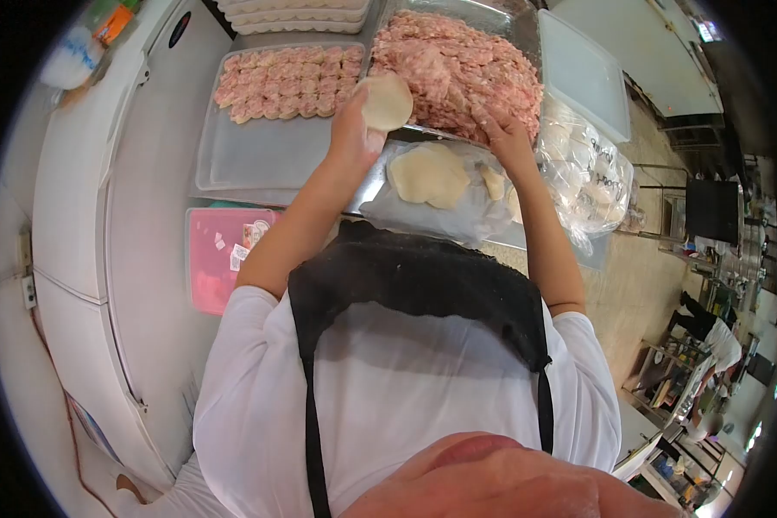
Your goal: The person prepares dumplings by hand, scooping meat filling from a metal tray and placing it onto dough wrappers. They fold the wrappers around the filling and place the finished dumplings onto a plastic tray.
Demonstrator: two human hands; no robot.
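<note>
Resting in my left hand (354, 134) is a round, flat dough wrapper (388, 102), near the left edge of the meat tray. My right hand (502, 134) reaches into the pink minced meat (457, 69) at the tray's lower right; its fingertips are partly sunk in the meat, and whether they pinch any is hidden. Below the tray, a stack of dough wrappers (429, 175) and smaller dough pieces (492, 183) lie on plastic sheeting (406, 216). Rows of meat-filled pieces (289, 82) sit on a translucent tray (259, 160) at the left.
Stacked white trays (293, 15) stand at the top. A pink container (216, 259) is at the lower left. Clear bags of round items (583, 168) and a translucent lid (583, 73) lie at the right. Another person (721, 345) is far off at the right.
</note>
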